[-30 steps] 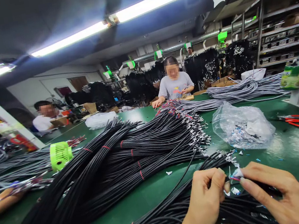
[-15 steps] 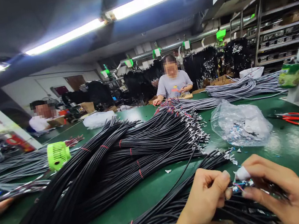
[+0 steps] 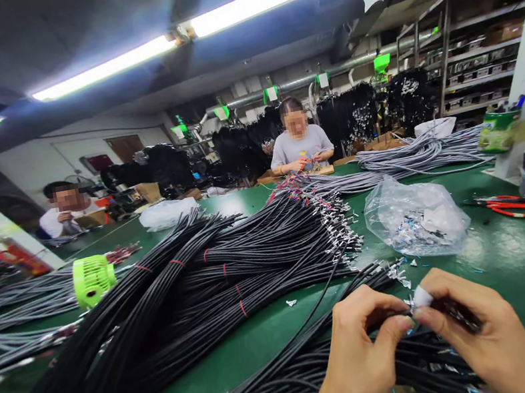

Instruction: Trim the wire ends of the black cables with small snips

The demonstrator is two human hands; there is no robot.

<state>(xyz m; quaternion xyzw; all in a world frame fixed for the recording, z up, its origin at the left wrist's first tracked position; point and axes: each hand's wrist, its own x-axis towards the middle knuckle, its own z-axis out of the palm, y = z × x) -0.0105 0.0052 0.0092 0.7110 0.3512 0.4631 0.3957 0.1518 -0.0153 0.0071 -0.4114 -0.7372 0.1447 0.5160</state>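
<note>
Both hands meet over a bundle of black cables (image 3: 283, 372) at the lower right. My left hand (image 3: 364, 344) is closed, thumb and forefinger pinching a small stripped cable end (image 3: 410, 306) with shiny foil and fine wires. From the other side my right hand (image 3: 479, 328), with a white wrap (image 3: 421, 296) on one fingertip, pinches the same end. The fingertips of the two hands almost touch, so most of the wires are hidden. Foil-tipped cable ends (image 3: 395, 274) lie just beyond my hands.
Tied black cables (image 3: 196, 282) cover the green table's middle. A clear plastic bag (image 3: 416, 217) of scraps, red-handled pliers (image 3: 511, 207) and grey cables (image 3: 418, 155) lie to the right. A green fan (image 3: 93, 280) stands left. Two people sit beyond, one across the table (image 3: 298, 143).
My hands have come closer together and the coloured wires between them are now mostly covered. Another person's hand has left the view at the left edge. The view has shifted slightly.
</note>
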